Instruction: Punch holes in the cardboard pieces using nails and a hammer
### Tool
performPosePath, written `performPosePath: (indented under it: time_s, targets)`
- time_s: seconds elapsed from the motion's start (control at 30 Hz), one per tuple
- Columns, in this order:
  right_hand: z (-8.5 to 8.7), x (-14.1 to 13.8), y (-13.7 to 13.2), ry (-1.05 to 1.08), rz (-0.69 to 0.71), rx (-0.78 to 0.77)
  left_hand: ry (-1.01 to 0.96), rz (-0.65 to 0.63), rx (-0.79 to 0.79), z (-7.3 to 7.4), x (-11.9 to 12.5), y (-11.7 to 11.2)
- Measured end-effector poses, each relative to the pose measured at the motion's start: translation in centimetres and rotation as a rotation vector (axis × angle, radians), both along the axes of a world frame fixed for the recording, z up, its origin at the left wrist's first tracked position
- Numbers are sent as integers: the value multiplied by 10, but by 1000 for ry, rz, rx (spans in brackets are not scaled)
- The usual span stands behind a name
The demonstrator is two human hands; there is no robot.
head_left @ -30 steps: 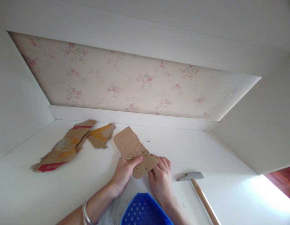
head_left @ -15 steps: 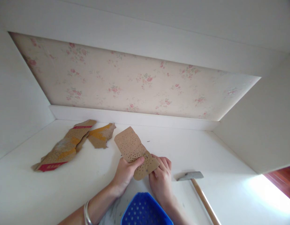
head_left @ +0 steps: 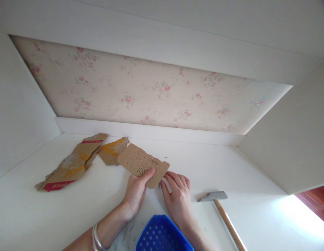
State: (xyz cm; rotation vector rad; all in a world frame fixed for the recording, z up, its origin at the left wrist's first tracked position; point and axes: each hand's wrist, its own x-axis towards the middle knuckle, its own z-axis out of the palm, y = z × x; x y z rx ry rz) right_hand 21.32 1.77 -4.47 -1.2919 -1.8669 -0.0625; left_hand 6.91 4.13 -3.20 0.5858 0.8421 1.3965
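My left hand (head_left: 135, 195) grips a piece of brown perforated cardboard (head_left: 137, 161), with its thumb pressed on the face. The cardboard is tilted above the white surface, a few tiny dark bits on it. My right hand (head_left: 178, 197) is at the cardboard's right corner, thumb and fingers apart, fingertips against or just behind the edge. A thin dark sliver (head_left: 160, 186) shows by the right thumb tip; whether the thumb touches it I cannot tell. Below and between the wrists is a blue plastic basket (head_left: 162, 232) with holes in its floor, cut off by the frame.
Crumpled cardboard with red and yellow print (head_left: 73, 164) lies at the left, with a smaller torn piece (head_left: 111, 153) beside it. A hammer (head_left: 226, 218) with a wooden handle rests at the right. Behind are a low white ledge (head_left: 151, 130) and floral wallpaper (head_left: 151, 90).
The held cardboard has turned and shifted up and left, overlapping the smaller torn piece in view. My right hand's fingers have loosened at its corner, and the dark sliver now shows beneath it.
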Motion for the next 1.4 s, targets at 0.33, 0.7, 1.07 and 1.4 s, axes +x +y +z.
performPosePath:
  time_s: [0.33, 0.7, 1.07, 1.4]
  targets:
    - [-6, 4, 1, 23, 46, -37, 282, -24, 81, 5, 0, -5]
    - [-11, 0, -3, 183, 10, -148, 385, -7, 67, 2, -2, -3]
    - [-9, 4, -7, 137, 172, -50, 392, 83, 43, -2, -2, -3]
    - [-9, 3, -6, 166, -24, -63, 322, 183, 21, -14, -6, 3]
